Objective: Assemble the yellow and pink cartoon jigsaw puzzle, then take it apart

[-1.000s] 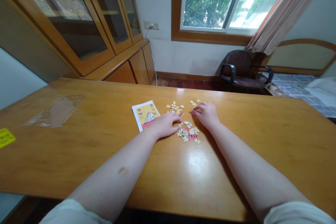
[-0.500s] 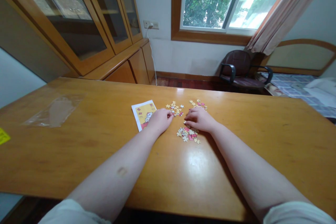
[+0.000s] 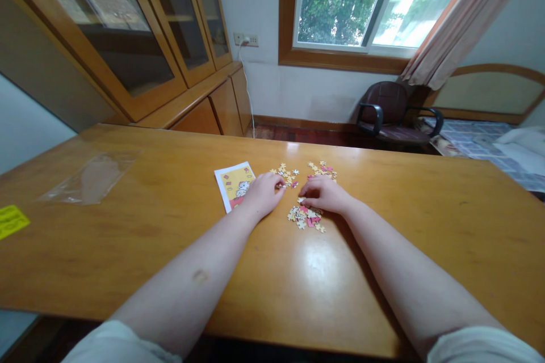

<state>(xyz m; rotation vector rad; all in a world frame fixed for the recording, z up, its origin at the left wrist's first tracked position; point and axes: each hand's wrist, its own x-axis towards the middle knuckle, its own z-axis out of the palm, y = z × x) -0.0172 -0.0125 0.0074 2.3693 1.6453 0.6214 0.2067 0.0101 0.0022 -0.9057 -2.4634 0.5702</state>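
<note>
Small jigsaw puzzle pieces lie in loose groups between my hands. My left hand (image 3: 264, 190) is closed, its fingertips pinched at the left group of pieces (image 3: 289, 173), apparently on a puzzle piece that is mostly hidden. Under its wrist side lies a picture sheet (image 3: 233, 178) with a yellow and pink cartoon, partly covered. My right hand (image 3: 326, 193) rests palm down with curled fingers and a gap between thumb and index finger. A single puzzle piece (image 3: 301, 200) is at its thumb tip. A nearer pile of pieces (image 3: 304, 217) lies below this hand, and another group (image 3: 322, 169) beyond it.
A clear plastic bag (image 3: 91, 178) lies flat on the left of the wooden table (image 3: 170, 238). A yellow label (image 3: 12, 221) is at the far left. Behind the table stand a glass-door cabinet (image 3: 128, 68) and an office chair (image 3: 387, 108).
My left hand has shifted slightly right and up toward the left group of pieces. My right hand has barely moved. The view has turned a little, bringing more of the yellow label into sight.
</note>
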